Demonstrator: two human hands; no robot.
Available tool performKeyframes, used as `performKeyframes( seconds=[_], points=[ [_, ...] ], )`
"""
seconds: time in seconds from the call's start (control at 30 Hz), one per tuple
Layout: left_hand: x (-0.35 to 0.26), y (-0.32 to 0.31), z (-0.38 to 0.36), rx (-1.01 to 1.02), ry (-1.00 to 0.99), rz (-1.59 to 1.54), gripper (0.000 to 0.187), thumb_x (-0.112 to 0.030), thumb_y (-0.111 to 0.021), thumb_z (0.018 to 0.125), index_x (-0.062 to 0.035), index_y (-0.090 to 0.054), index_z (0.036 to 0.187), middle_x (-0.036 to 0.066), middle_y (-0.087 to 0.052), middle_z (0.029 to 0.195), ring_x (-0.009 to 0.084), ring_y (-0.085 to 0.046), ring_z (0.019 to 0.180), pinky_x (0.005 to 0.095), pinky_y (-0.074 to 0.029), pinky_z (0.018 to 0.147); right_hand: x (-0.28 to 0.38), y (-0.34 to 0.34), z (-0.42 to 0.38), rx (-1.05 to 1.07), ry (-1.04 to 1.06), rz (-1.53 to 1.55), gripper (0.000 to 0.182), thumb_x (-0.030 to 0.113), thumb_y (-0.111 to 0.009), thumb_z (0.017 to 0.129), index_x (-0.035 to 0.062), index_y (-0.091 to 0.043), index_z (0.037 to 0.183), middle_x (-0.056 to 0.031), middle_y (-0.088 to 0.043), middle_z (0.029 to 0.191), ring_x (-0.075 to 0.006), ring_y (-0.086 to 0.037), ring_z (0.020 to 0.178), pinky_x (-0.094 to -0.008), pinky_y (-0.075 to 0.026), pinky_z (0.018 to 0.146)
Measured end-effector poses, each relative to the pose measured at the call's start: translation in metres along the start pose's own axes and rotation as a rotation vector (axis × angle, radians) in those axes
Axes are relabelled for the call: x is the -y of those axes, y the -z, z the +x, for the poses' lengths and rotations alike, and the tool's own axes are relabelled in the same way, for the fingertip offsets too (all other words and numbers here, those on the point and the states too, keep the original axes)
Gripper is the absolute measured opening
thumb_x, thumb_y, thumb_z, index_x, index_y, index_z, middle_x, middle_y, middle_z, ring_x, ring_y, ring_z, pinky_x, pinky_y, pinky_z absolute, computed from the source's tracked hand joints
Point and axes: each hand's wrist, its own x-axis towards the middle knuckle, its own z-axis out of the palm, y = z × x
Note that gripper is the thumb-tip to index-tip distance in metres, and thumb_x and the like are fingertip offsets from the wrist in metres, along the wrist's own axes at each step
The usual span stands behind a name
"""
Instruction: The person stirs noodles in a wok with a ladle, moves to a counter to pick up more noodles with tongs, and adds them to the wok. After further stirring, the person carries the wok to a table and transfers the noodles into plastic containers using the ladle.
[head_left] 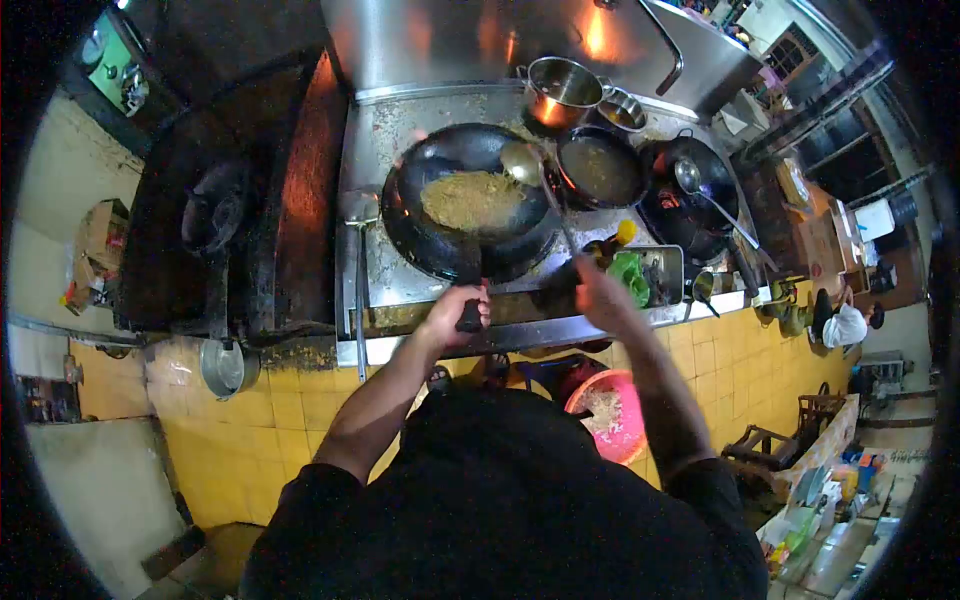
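Note:
My left hand (455, 314) is wrapped round the dark handle of a black wok (435, 158) on the steel stove. Brownish shredded food (470, 202), perhaps noodles, is spread across the wok's bottom. Smeared by motion, my right hand (604, 300) is closed on the long handle of a metal ladle (521, 164). The ladle's bowl overlaps the wok's right inner side, just beside the food. A yellow-capped bottle (624, 232) and a green plastic bag (629, 276) are near my right hand.
Right of the wok are a dark pan (602, 165), a steel pot (562, 88), and another wok (665, 205) with a second ladle (690, 178). A long-handled utensil (361, 260) lies at left. Below stands a pink basin (628, 425). A person (845, 325) is at far right.

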Motion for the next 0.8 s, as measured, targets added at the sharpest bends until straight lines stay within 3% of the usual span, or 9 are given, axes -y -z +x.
performKeyframes(
  seconds=[0.1, 0.17, 0.3, 0.37, 0.43, 0.57, 0.6, 0.7, 0.8],
  points=[
    [0.004, 0.017, 0.009, -0.013, -0.011, 0.02, 0.012, -0.008, -0.06, 0.083, -0.0095, -0.054, 0.093, 0.002, -0.053, 0.073, 0.0128, -0.053, 0.061, 0.0288, -0.046, 0.054, 0.012, -0.098, 0.038, -0.129, 0.105, 0.248, 0.039, 0.011, -0.054, 0.087, 0.0094, -0.048, 0.125, -0.0207, -0.059, 0.066, -0.0298, -0.059, 0.052, -0.043, -0.047, 0.048],
    [0.002, 0.004, 0.003, -0.053, -0.003, 0.012, 0.014, -0.009, -0.06, 0.083, -0.0106, -0.054, 0.096, 0.001, -0.054, 0.074, 0.0125, -0.054, 0.062, 0.0281, -0.046, 0.055, 0.009, -0.061, 0.034, 0.569, -0.54, 1.426, 0.042, 0.011, -0.051, 0.091, 0.0093, -0.047, 0.133, -0.0103, -0.057, 0.063, -0.0196, -0.056, 0.049, -0.0368, -0.046, 0.042],
    [0.001, 0.005, 0.004, -0.07, 0.02, -0.091, 0.016, -0.009, -0.06, 0.084, -0.0112, -0.054, 0.098, 0.0, -0.054, 0.074, 0.012, -0.054, 0.063, 0.0273, -0.046, 0.056, 0.012, -0.003, 0.021, 0.4, -0.166, 0.913, 0.031, 0.011, -0.05, 0.092, 0.0055, -0.055, 0.122, -0.0045, -0.054, 0.062, -0.0155, -0.058, 0.051, -0.0337, -0.044, 0.042],
    [0.005, 0.006, 0.002, -0.084, 0.002, -0.027, 0.017, -0.01, -0.06, 0.084, -0.011, -0.054, 0.1, 0.001, -0.055, 0.076, 0.0122, -0.055, 0.064, 0.0275, -0.046, 0.056, 0.007, -0.045, 0.031, -0.075, 0.158, 0.204, 0.038, 0.012, -0.053, 0.088, 0.0039, -0.05, 0.126, -0.0109, -0.058, 0.064, -0.0275, -0.059, 0.052, -0.0397, -0.045, 0.046],
    [0.006, 0.006, 0.005, -0.145, -0.015, 0.015, 0.017, -0.01, -0.06, 0.084, -0.011, -0.054, 0.099, 0.001, -0.056, 0.078, 0.0127, -0.055, 0.064, 0.0285, -0.047, 0.057, -0.005, -0.104, 0.074, 0.037, 0.027, -0.044, 0.056, 0.013, -0.056, 0.085, 0.0024, -0.034, 0.135, -0.0247, -0.06, 0.074, -0.0445, -0.059, 0.066, -0.0494, -0.045, 0.055],
    [0.005, 0.015, 0.008, -0.066, -0.037, 0.042, 0.016, -0.014, -0.06, 0.087, -0.007, -0.056, 0.1, 0.001, -0.056, 0.077, 0.0131, -0.054, 0.065, 0.0303, -0.048, 0.06, -0.008, -0.052, 0.046, 0.165, 0.133, 0.45, 0.037, 0.019, -0.057, 0.088, 0.0016, -0.054, 0.12, -0.0047, -0.055, 0.061, -0.0231, -0.057, 0.054, -0.0364, -0.045, 0.048],
    [0.006, 0.012, 0.004, -0.073, -0.043, 0.023, 0.016, -0.015, -0.06, 0.087, -0.0065, -0.056, 0.1, 0.001, -0.056, 0.077, 0.0132, -0.054, 0.065, 0.0307, -0.048, 0.061, 0.022, 0.007, 0.022, 0.34, -0.259, 0.724, 0.03, 0.023, -0.056, 0.091, 0.002, -0.058, 0.112, 0.004, -0.044, 0.06, -0.0136, -0.049, 0.052, -0.0296, -0.041, 0.046],
    [0.004, 0.008, 0.006, -0.075, -0.046, -0.002, 0.017, -0.016, -0.06, 0.087, -0.0059, -0.057, 0.101, 0.002, -0.056, 0.075, 0.0147, -0.055, 0.066, 0.0315, -0.05, 0.064, -0.024, -0.02, 0.008, -0.146, 0.318, 0.149, 0.031, 0.014, -0.049, 0.088, 0.0029, -0.051, 0.117, -0.0151, -0.063, 0.069, -0.0361, -0.062, 0.06, -0.0434, -0.048, 0.054],
    [0.006, 0.015, 0.011, -0.064, -0.037, 0.042, 0.016, -0.016, -0.06, 0.087, -0.0049, -0.056, 0.099, 0.003, -0.057, 0.074, 0.0172, -0.059, 0.07, 0.0331, -0.052, 0.066, 0.0, -0.071, 0.015, -0.051, 0.029, 0.198, 0.045, 0.008, -0.054, 0.081, 0.0012, -0.046, 0.125, -0.0261, -0.06, 0.069, -0.0442, -0.062, 0.067, -0.0513, -0.05, 0.061]
  ],
)
